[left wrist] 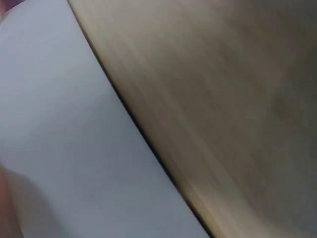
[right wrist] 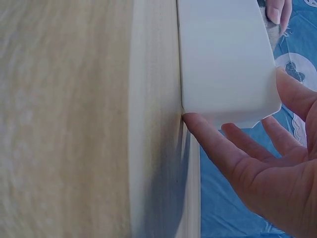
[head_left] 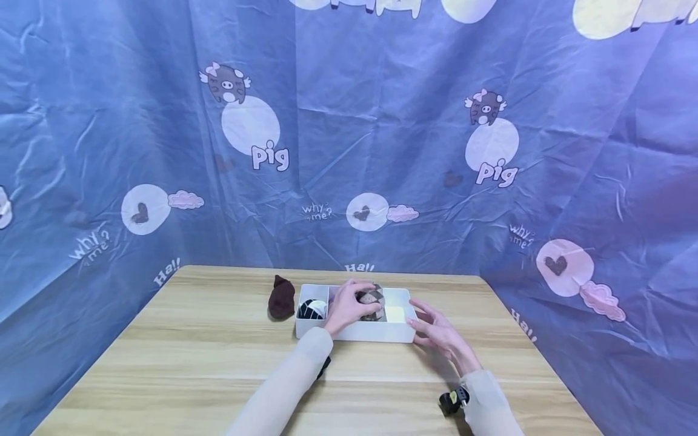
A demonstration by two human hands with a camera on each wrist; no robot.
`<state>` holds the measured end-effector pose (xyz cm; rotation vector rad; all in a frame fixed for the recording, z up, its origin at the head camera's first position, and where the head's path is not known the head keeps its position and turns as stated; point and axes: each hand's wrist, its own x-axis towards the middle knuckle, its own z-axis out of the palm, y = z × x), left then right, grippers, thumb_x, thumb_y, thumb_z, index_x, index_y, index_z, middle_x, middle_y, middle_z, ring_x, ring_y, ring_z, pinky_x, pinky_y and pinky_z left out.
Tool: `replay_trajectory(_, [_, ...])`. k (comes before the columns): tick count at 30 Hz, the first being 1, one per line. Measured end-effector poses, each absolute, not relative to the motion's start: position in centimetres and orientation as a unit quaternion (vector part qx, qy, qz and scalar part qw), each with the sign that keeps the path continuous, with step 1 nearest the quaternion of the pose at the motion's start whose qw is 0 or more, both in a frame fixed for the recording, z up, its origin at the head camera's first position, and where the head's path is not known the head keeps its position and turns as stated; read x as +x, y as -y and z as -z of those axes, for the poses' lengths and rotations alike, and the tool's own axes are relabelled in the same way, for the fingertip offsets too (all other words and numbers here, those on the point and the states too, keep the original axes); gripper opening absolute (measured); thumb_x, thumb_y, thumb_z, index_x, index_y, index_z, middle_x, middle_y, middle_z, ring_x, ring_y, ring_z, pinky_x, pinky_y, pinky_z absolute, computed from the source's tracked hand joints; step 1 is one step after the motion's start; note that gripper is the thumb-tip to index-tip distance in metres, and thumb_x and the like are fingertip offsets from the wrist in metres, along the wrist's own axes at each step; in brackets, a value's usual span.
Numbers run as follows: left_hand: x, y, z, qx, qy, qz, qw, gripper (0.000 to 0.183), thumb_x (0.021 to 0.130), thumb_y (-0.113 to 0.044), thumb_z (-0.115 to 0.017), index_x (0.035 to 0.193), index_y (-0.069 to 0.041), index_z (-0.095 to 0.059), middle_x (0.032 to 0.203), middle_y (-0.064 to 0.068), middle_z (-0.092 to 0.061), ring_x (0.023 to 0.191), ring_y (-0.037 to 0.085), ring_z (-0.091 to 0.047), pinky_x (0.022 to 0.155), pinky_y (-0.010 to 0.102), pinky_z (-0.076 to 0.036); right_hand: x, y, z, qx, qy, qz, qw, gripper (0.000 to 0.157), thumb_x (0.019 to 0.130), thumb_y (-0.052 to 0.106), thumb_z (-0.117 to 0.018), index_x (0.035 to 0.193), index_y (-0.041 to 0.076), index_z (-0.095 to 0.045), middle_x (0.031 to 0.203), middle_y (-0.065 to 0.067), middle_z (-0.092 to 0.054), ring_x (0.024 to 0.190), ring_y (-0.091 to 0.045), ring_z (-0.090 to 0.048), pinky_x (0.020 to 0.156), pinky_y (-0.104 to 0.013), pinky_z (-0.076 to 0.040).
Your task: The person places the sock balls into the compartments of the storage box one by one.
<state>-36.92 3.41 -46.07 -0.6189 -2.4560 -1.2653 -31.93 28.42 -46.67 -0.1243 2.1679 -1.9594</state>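
Observation:
A white divided box [head_left: 357,331] rests on the table. My left hand [head_left: 349,304] reaches into its middle part, thumb and fingers curled round a bundled sock with a grey and beige diamond pattern [head_left: 372,297]. The left wrist view shows mostly the box's front wall [left wrist: 74,124]. At the box's right end, my right hand [head_left: 438,332] spreads its extended fingers against the end wall, thumb at the rim. In the left compartment lies a black sock with white lines and a white patch [head_left: 311,310]. Something pale, perhaps cloth [head_left: 395,314], lies in the right part.
A dark brown bundled sock [head_left: 281,298] lies on the wooden table [head_left: 191,345] just left of the box. Behind the table's back edge hangs a blue printed curtain [head_left: 327,133], which also runs along both sides.

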Motion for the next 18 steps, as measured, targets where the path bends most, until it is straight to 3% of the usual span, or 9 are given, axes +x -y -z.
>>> replay_trajectory(7, [-37.00, -3.21, 46.01, -0.222, 0.869, 0.423, 0.128, 0.048, 0.076, -0.041, -0.081, 0.119, -0.023, -0.072, 0.122, -0.001, -0.067, 0.114, 0.020, -0.059, 0.100, 0.039, -0.046, -31.92, -28.47, 46.68, -0.029, -0.745, 0.658, 0.101, 0.070, 0.095, 0.011, -0.062, 0.154, 0.010, -0.026, 0.155, -0.032, -0.023, 0.109, -0.026, -0.063, 0.093, -0.044, -0.054])
replay_trajectory(15, [-36.95, -2.95, 46.05, -0.223, 0.877, 0.412, 0.109, 0.044, 0.077, -0.040, -0.081, 0.113, -0.016, -0.074, 0.116, 0.000, -0.072, 0.112, 0.019, -0.064, 0.096, 0.035, -0.051, -31.99, -28.32, 46.84, -0.032, -0.745, 0.659, 0.101, 0.067, 0.097, 0.012, -0.060, 0.154, 0.009, -0.026, 0.154, -0.033, -0.025, 0.110, -0.022, -0.059, 0.089, -0.040, -0.056])
replay_trajectory(18, [-36.81, -2.78, 45.89, -0.212, 0.875, 0.423, 0.106, 0.046, 0.077, -0.037, -0.081, 0.116, -0.014, -0.073, 0.117, 0.002, -0.072, 0.103, 0.019, -0.066, 0.094, 0.034, -0.051, -32.00, -28.13, 46.78, -0.035, -0.743, 0.661, 0.104, 0.067, 0.097, 0.011, -0.060, 0.154, 0.008, -0.026, 0.154, -0.033, -0.025, 0.108, -0.021, -0.059, 0.088, -0.039, -0.056])
